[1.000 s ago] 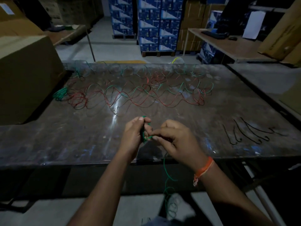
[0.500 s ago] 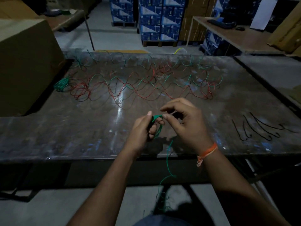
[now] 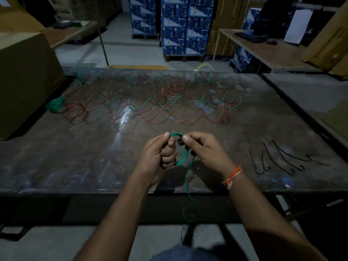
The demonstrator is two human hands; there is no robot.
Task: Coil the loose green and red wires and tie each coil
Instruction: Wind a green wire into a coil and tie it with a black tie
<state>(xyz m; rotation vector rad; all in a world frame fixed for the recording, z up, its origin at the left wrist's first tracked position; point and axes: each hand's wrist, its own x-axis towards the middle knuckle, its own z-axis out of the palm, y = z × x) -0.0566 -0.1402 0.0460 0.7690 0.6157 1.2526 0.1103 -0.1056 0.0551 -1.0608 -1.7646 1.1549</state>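
Note:
A small coil of green wire (image 3: 182, 157) sits between my hands above the near middle of the metal table (image 3: 75, 166). My left hand (image 3: 158, 157) grips the coil's left side, fingers curled round it. My right hand (image 3: 205, 147) pinches the wire at the coil's top right. The loose green tail (image 3: 187, 185) hangs from the coil over the table's front edge toward the floor. Loose red and green wires (image 3: 160, 108) lie tangled across the far half of the table. A small green bundle (image 3: 55, 104) and a red tangle (image 3: 75, 113) lie at the far left.
Several black ties (image 3: 278, 159) lie in a row on the table at the right. A large cardboard box (image 3: 24, 81) stands at the table's left end. Stacked blue boxes (image 3: 177, 25) and a desk (image 3: 263, 48) with a keyboard are behind.
The green coil has grown into a wider loop held more upright, and my right hand has shifted to pinch its top. The view has tilted so the table sits lower in frame.

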